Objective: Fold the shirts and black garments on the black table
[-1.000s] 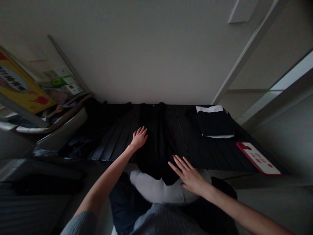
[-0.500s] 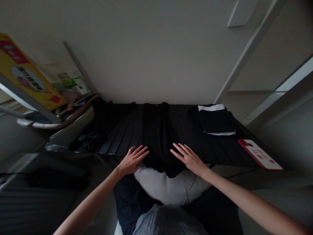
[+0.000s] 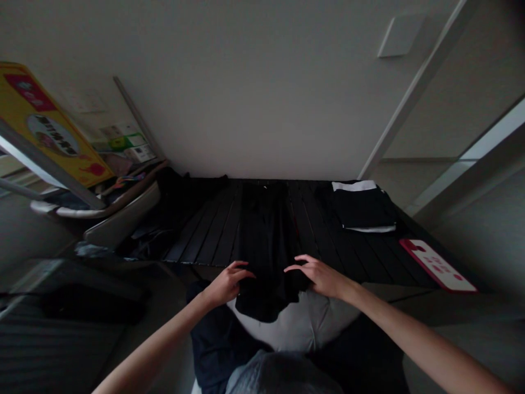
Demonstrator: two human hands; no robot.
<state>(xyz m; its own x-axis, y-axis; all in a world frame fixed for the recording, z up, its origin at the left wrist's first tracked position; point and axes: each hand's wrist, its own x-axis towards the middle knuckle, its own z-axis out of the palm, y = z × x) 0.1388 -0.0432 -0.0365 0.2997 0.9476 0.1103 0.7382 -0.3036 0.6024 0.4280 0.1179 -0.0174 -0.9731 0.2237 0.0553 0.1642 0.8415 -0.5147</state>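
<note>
Left hand [image 3: 225, 283] + right hand [image 3: 322, 276] half-curled | at black garment [image 3: 264, 241] edges | hold: can't tell

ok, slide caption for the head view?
Left hand and right hand at either side of a black garment that overhangs a slatted table.

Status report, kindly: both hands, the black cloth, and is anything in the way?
Left hand and right hand at sides of black cloth, grip unclear. Cloth on table, near end past edge. Folded clothes to the right, not in the way.

left hand [image 3: 226, 284] partly hidden, placard [image 3: 441, 266] lettering unreadable
</note>
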